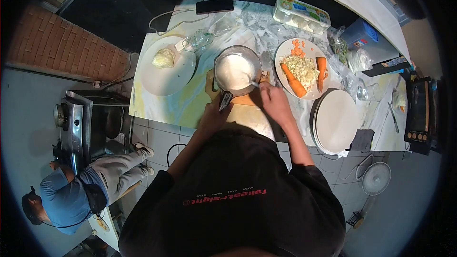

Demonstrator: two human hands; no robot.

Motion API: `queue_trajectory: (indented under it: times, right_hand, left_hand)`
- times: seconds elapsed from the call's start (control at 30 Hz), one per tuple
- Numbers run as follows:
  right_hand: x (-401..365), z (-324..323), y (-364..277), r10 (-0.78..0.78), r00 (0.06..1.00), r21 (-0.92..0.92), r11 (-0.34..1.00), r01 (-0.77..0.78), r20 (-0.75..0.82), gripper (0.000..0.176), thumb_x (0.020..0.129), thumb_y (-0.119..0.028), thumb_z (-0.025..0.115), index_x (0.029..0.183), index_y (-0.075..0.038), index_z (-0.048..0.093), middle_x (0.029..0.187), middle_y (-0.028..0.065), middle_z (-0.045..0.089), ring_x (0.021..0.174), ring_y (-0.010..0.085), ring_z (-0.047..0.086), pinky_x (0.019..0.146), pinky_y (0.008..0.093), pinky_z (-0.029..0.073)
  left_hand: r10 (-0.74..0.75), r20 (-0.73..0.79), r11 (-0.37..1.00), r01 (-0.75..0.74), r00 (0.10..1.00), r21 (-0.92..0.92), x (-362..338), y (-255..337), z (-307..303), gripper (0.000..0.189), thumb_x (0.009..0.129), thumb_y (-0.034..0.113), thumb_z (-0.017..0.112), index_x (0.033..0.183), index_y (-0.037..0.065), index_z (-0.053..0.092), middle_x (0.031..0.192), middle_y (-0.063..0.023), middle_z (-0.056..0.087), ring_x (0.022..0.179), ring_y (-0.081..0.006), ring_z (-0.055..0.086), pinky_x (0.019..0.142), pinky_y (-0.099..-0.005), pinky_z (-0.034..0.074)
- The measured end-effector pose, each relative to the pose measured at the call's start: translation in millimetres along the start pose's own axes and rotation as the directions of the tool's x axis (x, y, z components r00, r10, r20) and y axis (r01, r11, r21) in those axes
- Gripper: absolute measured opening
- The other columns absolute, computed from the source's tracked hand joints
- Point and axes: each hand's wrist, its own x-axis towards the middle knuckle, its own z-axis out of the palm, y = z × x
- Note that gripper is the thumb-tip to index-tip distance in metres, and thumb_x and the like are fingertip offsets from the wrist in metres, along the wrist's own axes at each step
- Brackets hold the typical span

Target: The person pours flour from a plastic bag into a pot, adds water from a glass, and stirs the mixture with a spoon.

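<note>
A saucepan [260, 62] holding a white creamy mixture [234, 69] stands over a wooden board [245, 100] on the counter. My left hand [216, 113] is wrapped round the black pan handle [225, 100]. In my right hand [273, 99] is a thin metal utensil, likely a spoon [254, 84], its far end dipped in the mixture and hidden. To the right, a white plate [283, 53] carries shredded cabbage [303, 69], diced carrot [298, 47] and two carrot pieces [321, 70].
A large plate [154, 82] with a piece of cabbage [164, 58] lies left. Stacked plates [337, 121], an egg carton [302, 15], a phone [214, 6], a glass [369, 92] and a knife [393, 117] surround the work. Another person [76, 192] sits at lower left.
</note>
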Motion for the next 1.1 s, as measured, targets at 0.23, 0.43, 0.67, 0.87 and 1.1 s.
queue_trajectory:
  times: [0.23,0.43,0.67,0.87,1.1]
  right_hand:
    - [26,25,2,-0.142,0.990,0.303,0.943,0.138,-0.011,0.029,0.102,-0.024,0.046,0.100,0.000,0.063,0.072,0.0277,0.059,0.073,0.0468,0.058,0.066,0.0464,0.047]
    - [38,-2,-1,-0.221,0.975,-0.218,0.953,0.210,-0.027,0.025,0.100,-0.028,0.048,0.100,-0.007,0.062,0.067,0.0243,0.063,0.068,0.0441,0.064,0.061,0.0524,0.051]
    - [22,-36,-13,-0.455,0.886,-0.494,0.751,0.438,0.092,0.019,0.097,-0.029,0.055,0.097,-0.011,0.061,0.072,0.0133,0.067,0.058,0.0331,0.065,0.051,0.0437,0.051]
    - [38,-44,-12,-0.530,0.836,-0.575,0.644,0.504,0.138,0.015,0.095,-0.028,0.057,0.097,-0.013,0.061,0.068,0.0112,0.062,0.054,0.0310,0.063,0.049,0.0406,0.051]
    - [48,-29,-4,-0.549,0.808,-0.641,0.545,0.540,0.214,0.009,0.092,-0.019,0.055,0.094,-0.010,0.054,0.070,0.0122,0.065,0.052,0.0261,0.066,0.044,0.0379,0.048]
  left_hand:
    - [-0.031,0.010,0.999,0.031,0.999,0.009,1,3,-2,0.049,0.090,0.024,0.067,0.127,-0.004,0.052,0.093,-0.0284,0.068,0.086,-0.0437,0.068,0.074,-0.0479,0.053]
    - [-0.045,-0.015,0.999,0.046,0.999,0.021,1,-5,-2,0.037,0.091,0.026,0.066,0.115,-0.001,0.056,0.082,-0.0207,0.068,0.072,-0.0348,0.069,0.064,-0.0433,0.052]
    - [0.121,-0.085,0.992,-0.119,0.989,0.036,2,-11,2,0.034,0.092,0.025,0.066,0.113,0.000,0.056,0.074,-0.0174,0.065,0.060,-0.0292,0.066,0.058,-0.0413,0.050]
    - [-0.040,-0.011,0.999,0.040,0.999,-0.014,1,2,-2,0.035,0.092,0.025,0.066,0.113,-0.001,0.056,0.079,-0.0207,0.066,0.067,-0.0358,0.067,0.062,-0.0443,0.050]
    - [-0.014,0.002,0.999,0.014,1.000,0.034,-2,6,0,0.047,0.091,0.024,0.066,0.126,-0.003,0.050,0.088,-0.0263,0.068,0.081,-0.0443,0.067,0.070,-0.0485,0.052]
